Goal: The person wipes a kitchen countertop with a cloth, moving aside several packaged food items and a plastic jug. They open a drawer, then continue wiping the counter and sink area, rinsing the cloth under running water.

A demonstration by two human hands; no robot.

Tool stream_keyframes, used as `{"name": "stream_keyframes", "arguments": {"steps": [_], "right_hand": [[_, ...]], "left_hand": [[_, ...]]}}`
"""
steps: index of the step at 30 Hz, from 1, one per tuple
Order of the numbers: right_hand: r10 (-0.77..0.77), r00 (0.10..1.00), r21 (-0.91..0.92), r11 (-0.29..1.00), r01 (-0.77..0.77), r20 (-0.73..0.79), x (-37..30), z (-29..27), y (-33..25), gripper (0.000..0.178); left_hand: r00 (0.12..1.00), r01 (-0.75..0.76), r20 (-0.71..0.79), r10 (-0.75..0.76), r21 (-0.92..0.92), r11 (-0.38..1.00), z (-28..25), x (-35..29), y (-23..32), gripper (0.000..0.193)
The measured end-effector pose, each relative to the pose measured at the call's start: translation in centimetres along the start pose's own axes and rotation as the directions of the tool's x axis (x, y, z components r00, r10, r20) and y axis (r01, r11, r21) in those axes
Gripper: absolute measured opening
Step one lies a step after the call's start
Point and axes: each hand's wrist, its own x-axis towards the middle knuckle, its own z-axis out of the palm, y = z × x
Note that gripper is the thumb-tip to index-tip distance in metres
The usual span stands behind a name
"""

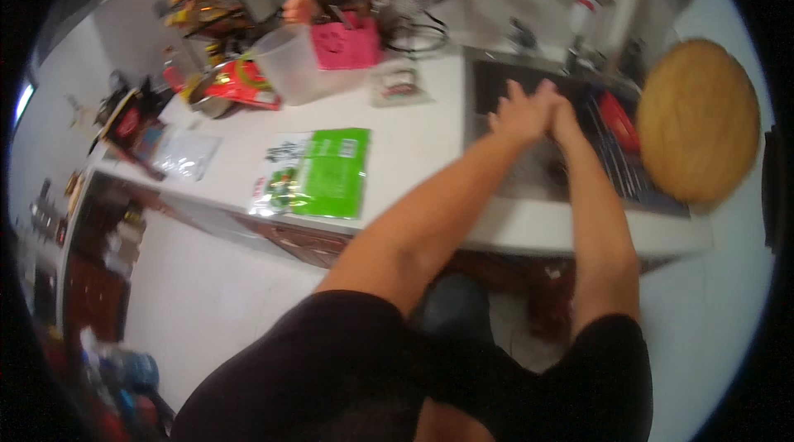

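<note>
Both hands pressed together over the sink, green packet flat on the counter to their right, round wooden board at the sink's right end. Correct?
Not quite. The green packet lies flat on the counter to the left of the hands, not the right. The head view shows it. The rest holds: left hand and right hand are pressed together over the sink, and the round wooden board sits at the sink's right end.
</note>
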Motion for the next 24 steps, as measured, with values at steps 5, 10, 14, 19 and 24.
{"name": "stream_keyframes", "arguments": {"steps": [5, 10, 14, 19, 24], "right_hand": [[-0.145, 0.987, -0.954, 0.297, -0.027, -0.073, -3.9, 6.9, -4.5, 0.049], [0.024, 0.999, -0.862, 0.505, -0.047, -0.040, -3.5, 3.5, -4.8, 0.058], [0.505, 0.827, -0.279, 0.854, -0.439, 0.246, -4.5, 2.6, -6.3, 0.039], [0.308, 0.896, -0.249, 0.940, -0.234, 0.319, -6.3, 2.7, -8.3, 0.030], [0.121, 0.993, -0.562, 0.820, -0.109, -0.016, -6.2, 1.7, -9.7, 0.046]], "left_hand": [[0.989, 0.104, -0.039, -0.140, -0.481, 0.870, 1.1, 3.1, -5.7, 0.094], [0.953, 0.260, 0.281, -0.110, -0.577, 0.774, 1.5, 1.8, -5.8, 0.070], [0.940, 0.269, 0.342, -0.015, -0.710, 0.651, -0.6, 0.5, -4.4, 0.069], [0.980, 0.046, 0.166, 0.107, -0.717, 0.696, -0.9, 1.4, -4.9, 0.042], [0.998, -0.023, -0.055, -0.024, -0.716, 0.698, -1.0, 1.3, -4.8, 0.021]]}}
